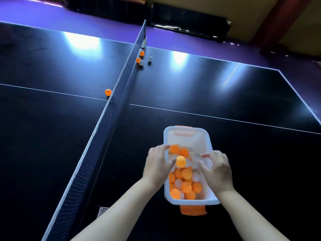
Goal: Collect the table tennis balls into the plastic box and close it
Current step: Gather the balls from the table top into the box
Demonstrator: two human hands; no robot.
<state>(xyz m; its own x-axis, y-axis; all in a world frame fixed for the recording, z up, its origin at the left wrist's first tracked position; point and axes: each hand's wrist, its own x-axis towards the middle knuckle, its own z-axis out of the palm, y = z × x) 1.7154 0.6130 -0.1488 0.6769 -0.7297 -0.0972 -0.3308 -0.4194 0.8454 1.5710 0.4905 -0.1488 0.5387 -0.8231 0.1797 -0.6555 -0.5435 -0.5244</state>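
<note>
Both hands over box, fingers spread: left hand, right hand, ball between. Strays at 11 o'clock. Balls light, roll; pinch gently.

- Two bare forearms enter from the near edge, no sleeves, watch or bracelet visible.
- Left hand: ungloved, no rings seen, short nails.
- Right hand: likewise ungloved, fingers unadorned.
</note>
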